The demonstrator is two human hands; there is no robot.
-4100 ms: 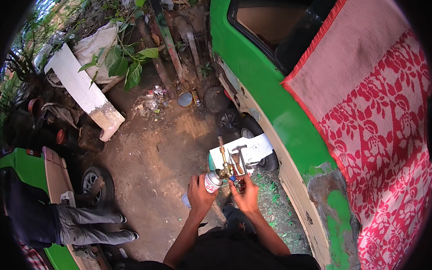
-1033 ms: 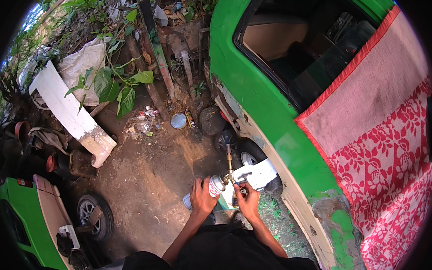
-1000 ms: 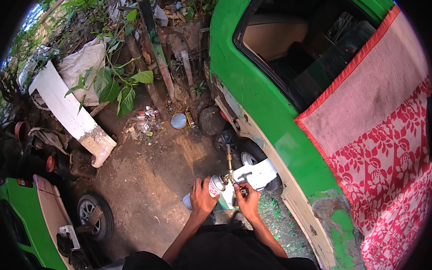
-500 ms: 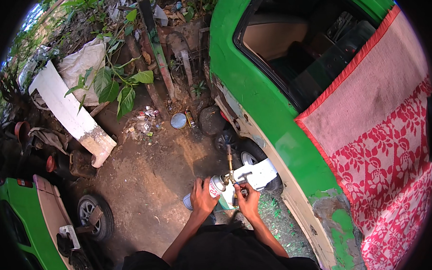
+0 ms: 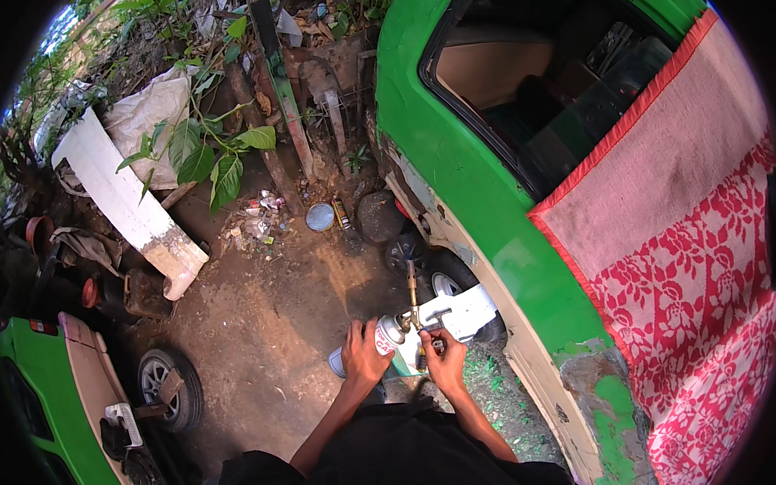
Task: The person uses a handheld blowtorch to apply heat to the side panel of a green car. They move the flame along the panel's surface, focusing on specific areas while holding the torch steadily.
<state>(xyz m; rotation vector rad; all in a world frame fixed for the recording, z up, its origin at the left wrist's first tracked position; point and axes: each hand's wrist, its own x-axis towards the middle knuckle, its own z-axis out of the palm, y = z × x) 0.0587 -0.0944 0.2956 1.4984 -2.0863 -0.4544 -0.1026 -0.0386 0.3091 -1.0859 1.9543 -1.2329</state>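
My left hand [image 5: 364,356] is wrapped round a white gas canister [image 5: 389,335] with red lettering. A brass blow torch [image 5: 413,293] is attached to its top, its nozzle pointing away from me. Closed at the torch's valve end, my right hand [image 5: 446,360] pinches a small part that its fingers mostly cover. No flame is visible at the nozzle. Just beyond my right hand lies a white panel [image 5: 474,311], with a grey T-shaped tool [image 5: 439,314] against it. Part of a green and white surface shows beneath the hands.
A green car body [image 5: 525,263] with patchy paint stands close on my right, a pink and red floral cloth [image 5: 661,233] draped over it. Ahead lie a round tin [image 5: 320,217] and litter [image 5: 263,217]. At left are a white plank [image 5: 125,187], another green vehicle [image 5: 60,408] and its wheel [image 5: 171,389].
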